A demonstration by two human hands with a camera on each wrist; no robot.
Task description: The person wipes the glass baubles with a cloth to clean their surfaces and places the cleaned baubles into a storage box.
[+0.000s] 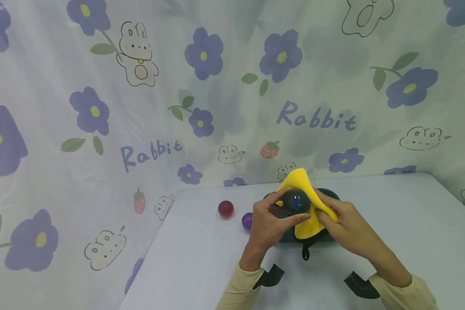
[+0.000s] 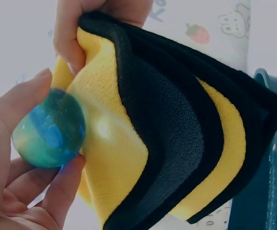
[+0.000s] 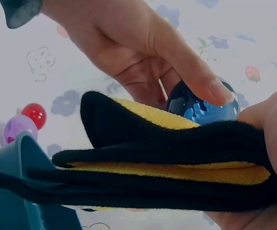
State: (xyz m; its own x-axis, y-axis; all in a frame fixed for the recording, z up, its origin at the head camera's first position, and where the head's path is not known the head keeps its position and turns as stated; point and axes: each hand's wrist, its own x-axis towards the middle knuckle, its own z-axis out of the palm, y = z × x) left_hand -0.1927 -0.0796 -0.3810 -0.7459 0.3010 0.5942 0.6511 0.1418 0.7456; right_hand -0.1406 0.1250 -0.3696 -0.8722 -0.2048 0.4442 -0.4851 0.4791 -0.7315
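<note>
My left hand (image 1: 266, 224) grips a dark blue-green transparent ball (image 1: 296, 201) between thumb and fingers. In the left wrist view the ball (image 2: 50, 128) looks glossy, with a blue shape inside. My right hand (image 1: 348, 226) pinches a folded cloth (image 1: 308, 226), yellow on one face and dark grey with black edging on the other. The cloth (image 2: 109, 143) lies right beside the ball, against or very near it. A black hanging loop (image 1: 305, 253) dangles from the cloth. Both hands are above a dark teal container (image 1: 329, 193), whose inside is mostly hidden.
A red ball (image 1: 226, 209) and a purple ball (image 1: 247, 221) rest on the white table (image 1: 201, 258), left of the container. Behind the table hangs a curtain (image 1: 240, 94) printed with flowers and rabbits. Black straps (image 1: 362, 286) are at both wrists.
</note>
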